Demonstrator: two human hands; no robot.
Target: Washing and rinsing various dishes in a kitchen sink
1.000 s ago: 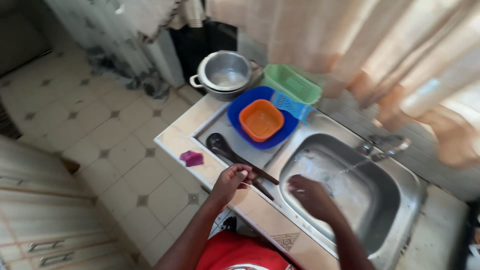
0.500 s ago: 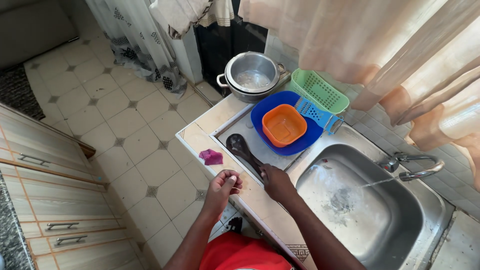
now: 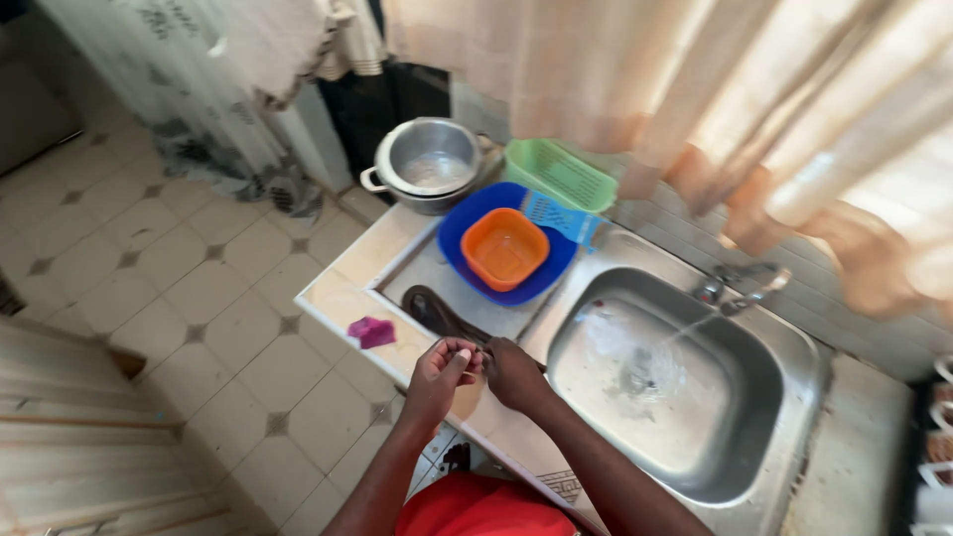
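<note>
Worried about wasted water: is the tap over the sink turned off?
No, a stream runs from the tap into the sink.

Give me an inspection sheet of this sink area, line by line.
Surface: steel sink with drainboard, tap running.
Job's things: dark long-handled ladle on the drainboard beside both hands.
Clutter: orange square bowl in blue round basin; metal pot; green basket; magenta sponge.
Grippers: left hand and right hand touching, grip unclear.
Cables: nothing seen.
Surroundings: tiled floor, peach curtain.
</note>
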